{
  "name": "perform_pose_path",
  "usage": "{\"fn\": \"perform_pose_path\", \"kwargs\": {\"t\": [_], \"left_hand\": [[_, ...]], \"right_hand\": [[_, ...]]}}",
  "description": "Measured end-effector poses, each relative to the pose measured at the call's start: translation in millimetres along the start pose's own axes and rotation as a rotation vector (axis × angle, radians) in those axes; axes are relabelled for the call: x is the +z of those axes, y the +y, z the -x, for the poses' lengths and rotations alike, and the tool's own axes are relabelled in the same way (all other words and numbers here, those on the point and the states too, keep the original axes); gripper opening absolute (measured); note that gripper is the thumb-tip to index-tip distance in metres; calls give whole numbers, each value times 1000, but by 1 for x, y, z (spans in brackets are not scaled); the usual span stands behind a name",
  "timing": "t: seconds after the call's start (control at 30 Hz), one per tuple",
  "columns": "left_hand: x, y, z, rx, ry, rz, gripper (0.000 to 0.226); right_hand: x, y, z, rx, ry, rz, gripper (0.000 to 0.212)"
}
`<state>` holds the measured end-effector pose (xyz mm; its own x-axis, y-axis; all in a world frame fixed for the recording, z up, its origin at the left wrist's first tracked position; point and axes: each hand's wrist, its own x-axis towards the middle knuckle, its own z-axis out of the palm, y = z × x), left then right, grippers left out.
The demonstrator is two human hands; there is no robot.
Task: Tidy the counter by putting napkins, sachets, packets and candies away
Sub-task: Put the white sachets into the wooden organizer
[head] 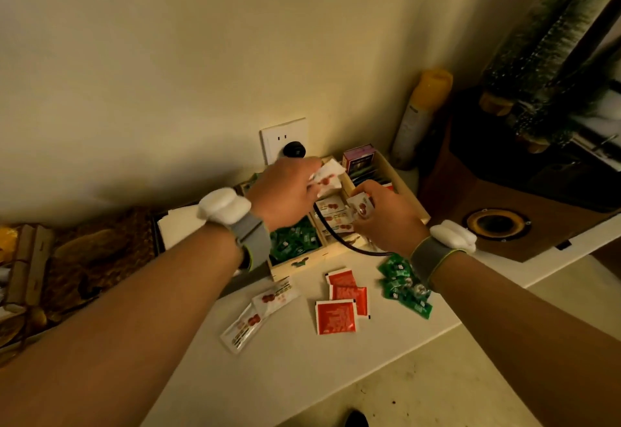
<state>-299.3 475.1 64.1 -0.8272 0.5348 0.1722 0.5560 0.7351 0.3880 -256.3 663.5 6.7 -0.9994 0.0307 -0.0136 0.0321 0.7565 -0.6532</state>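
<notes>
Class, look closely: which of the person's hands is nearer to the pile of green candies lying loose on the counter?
Right. The right hand hovers just behind the green candies; the left hand is further off, over the wooden box.

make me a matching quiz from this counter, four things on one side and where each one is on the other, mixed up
Things:
1. red sachets
2. loose green candies
3. spray can
4. black cable

Places:
A. standing against the wall behind the wooden organizer
B. draped over the organizer's front edge
C. on the counter below the right wrist
D. on the counter in front of the organizer, between the white sachets and the green candies

Pairs: 1-D, 2-C, 3-A, 4-B
</notes>
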Motion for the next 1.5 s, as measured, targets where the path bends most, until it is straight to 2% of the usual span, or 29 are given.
{"fn": "perform_pose_path", "kwargs": {"t": [0.2,0.33,0.47,0.57,0.7,1.1,1.33,1.5], "left_hand": [[18,-1,-69,-91,-119,-52,14],[36,-4,-86,-116,-213,-109,8],[43,-7,-85,-125,-271,-84,13],[41,-11,-82,-135,-276,-67,38],[32,-16,-75,-104,-210,-25,36],[13,-27,-16,-43,-165,-57,30],[-2,-47,56,-23,-196,-85,31],[-11,-59,108,-51,-201,-87,28]], "right_hand": [[10,8,-17,-117,-70,40,44],[12,9,-28,-189,-125,72,47],[15,6,-33,-255,-120,73,49],[14,9,-36,-286,-144,88,40],[9,15,-37,-259,-157,119,48],[9,-5,-14,-264,-158,178,34],[36,-51,17,-292,-187,235,46],[59,-76,39,-355,-236,302,45]]}}
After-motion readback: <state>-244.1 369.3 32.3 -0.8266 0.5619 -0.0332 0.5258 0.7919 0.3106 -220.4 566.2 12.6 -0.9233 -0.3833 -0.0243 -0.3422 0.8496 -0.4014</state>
